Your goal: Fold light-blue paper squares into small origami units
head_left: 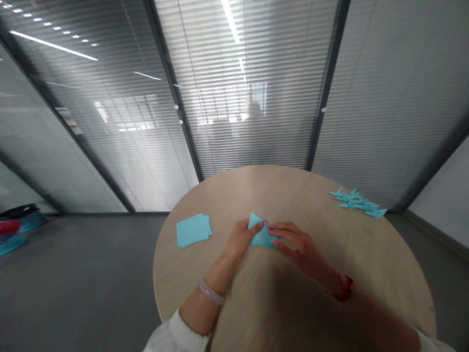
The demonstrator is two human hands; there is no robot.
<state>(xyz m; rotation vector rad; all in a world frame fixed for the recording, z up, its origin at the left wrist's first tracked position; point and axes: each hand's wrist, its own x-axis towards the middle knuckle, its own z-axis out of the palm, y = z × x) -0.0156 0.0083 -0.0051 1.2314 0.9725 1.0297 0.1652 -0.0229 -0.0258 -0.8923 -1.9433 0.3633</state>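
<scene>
Between my hands, near the middle of the round table, is a folded sheet of light blue paper point(262, 238) with a pointed top corner. My left hand point(242, 235) grips its left side, the thumb lying over the front of the paper. The fingers of my right hand point(295, 243) are stretched out and touch the right edge of the sheet, covering part of it. Over to the left lies a stack of flat blue paper sheets point(193, 230). A pile of folded blue paper pieces point(355, 200) rests at the table's far right edge.
The round wooden table point(256, 186) stands against a glass wall with blinds point(252, 142). On the grey floor point(102, 274) at the far left are red, black and blue objects point(18, 227) that I cannot make out clearly.
</scene>
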